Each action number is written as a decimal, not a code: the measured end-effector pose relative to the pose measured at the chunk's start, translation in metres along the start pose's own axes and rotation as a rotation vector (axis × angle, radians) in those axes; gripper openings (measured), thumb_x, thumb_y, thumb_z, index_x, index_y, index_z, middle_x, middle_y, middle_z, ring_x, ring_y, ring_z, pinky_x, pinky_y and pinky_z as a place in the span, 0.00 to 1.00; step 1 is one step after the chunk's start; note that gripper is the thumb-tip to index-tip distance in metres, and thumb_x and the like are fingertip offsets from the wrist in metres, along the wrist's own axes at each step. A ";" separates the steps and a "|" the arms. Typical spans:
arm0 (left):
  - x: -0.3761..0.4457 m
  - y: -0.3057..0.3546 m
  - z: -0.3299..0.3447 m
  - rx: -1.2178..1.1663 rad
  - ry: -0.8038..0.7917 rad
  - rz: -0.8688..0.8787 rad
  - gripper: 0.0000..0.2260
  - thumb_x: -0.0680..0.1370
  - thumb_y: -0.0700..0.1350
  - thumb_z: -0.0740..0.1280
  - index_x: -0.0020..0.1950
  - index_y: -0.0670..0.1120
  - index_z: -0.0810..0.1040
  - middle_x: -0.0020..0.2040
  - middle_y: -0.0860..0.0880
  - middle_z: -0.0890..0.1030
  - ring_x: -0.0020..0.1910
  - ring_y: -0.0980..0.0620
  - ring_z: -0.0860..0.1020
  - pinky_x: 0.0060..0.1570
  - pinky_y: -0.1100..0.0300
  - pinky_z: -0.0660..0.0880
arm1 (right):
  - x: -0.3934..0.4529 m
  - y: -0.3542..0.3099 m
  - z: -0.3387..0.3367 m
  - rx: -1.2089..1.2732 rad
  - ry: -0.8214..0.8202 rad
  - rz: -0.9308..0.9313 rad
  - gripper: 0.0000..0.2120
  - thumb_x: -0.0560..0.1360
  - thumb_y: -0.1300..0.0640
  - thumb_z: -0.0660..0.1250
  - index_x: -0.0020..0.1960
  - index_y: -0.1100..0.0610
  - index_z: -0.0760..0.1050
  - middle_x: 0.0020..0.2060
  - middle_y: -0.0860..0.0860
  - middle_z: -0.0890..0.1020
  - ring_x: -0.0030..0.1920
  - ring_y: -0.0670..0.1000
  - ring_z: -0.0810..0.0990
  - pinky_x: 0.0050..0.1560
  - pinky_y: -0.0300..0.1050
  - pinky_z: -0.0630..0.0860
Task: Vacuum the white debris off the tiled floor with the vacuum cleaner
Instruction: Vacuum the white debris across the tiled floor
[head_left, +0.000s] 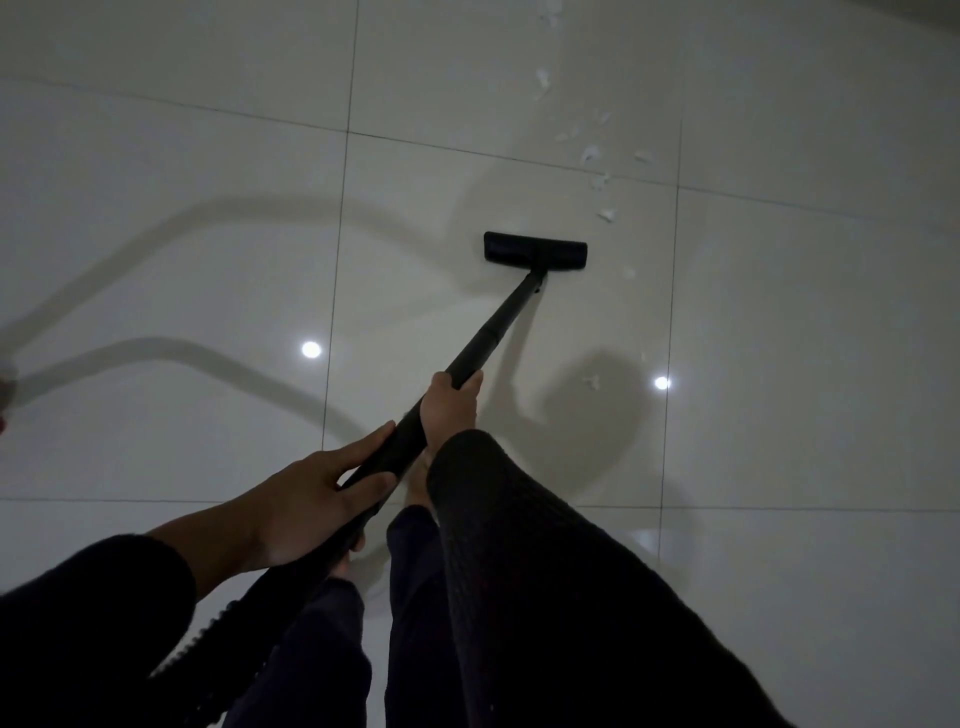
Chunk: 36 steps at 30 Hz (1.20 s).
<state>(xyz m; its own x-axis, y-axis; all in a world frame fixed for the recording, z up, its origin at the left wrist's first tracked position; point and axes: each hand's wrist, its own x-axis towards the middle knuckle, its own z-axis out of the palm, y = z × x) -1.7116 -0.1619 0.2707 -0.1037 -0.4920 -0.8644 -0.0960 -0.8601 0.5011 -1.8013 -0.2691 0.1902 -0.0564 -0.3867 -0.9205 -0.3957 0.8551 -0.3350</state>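
Note:
The black vacuum wand (498, 327) slants from lower left up to its flat floor head (535, 252), which rests on the glossy white tiled floor (208, 260). My right hand (449, 408) is wrapped around the wand's middle. Lower down, my left hand (311, 499) grips the wand near the ribbed hose (208, 629). White debris scraps (597, 179) trail from just right of the head toward the top edge. One scrap (629, 273) lies beside the head's right end, another (592, 382) lies to the right of my right hand.
My legs in dark trousers (415, 597) and a bare foot (418, 483) stand under the wand. Two ceiling lights reflect off the tiles as bright spots (310, 349). A blurred object (5, 384) sits at the left edge. Hose shadows curve across the left tiles.

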 end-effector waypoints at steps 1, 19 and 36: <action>0.002 0.002 -0.002 0.000 -0.003 -0.008 0.25 0.80 0.50 0.60 0.73 0.66 0.53 0.27 0.48 0.80 0.26 0.51 0.79 0.29 0.62 0.75 | 0.002 -0.003 0.001 0.002 -0.001 0.004 0.30 0.84 0.55 0.53 0.81 0.48 0.42 0.69 0.55 0.71 0.53 0.52 0.71 0.55 0.46 0.68; 0.077 0.090 -0.131 -0.007 -0.008 0.054 0.26 0.80 0.51 0.60 0.74 0.64 0.53 0.27 0.48 0.81 0.27 0.49 0.81 0.30 0.63 0.77 | 0.064 -0.154 0.065 0.037 0.050 -0.066 0.31 0.82 0.53 0.54 0.81 0.46 0.43 0.71 0.55 0.70 0.62 0.58 0.74 0.67 0.55 0.71; 0.139 0.167 -0.230 -0.028 -0.006 0.047 0.25 0.79 0.52 0.60 0.74 0.65 0.55 0.29 0.49 0.81 0.25 0.54 0.80 0.31 0.63 0.75 | 0.120 -0.272 0.109 -0.004 0.049 -0.012 0.33 0.79 0.49 0.53 0.79 0.40 0.39 0.59 0.51 0.74 0.56 0.58 0.77 0.64 0.60 0.74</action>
<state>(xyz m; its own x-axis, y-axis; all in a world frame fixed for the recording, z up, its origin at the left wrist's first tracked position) -1.5142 -0.4052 0.2243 -0.1138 -0.5314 -0.8395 -0.0636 -0.8393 0.5399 -1.6004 -0.5108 0.1492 -0.0965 -0.4140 -0.9052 -0.3999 0.8489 -0.3456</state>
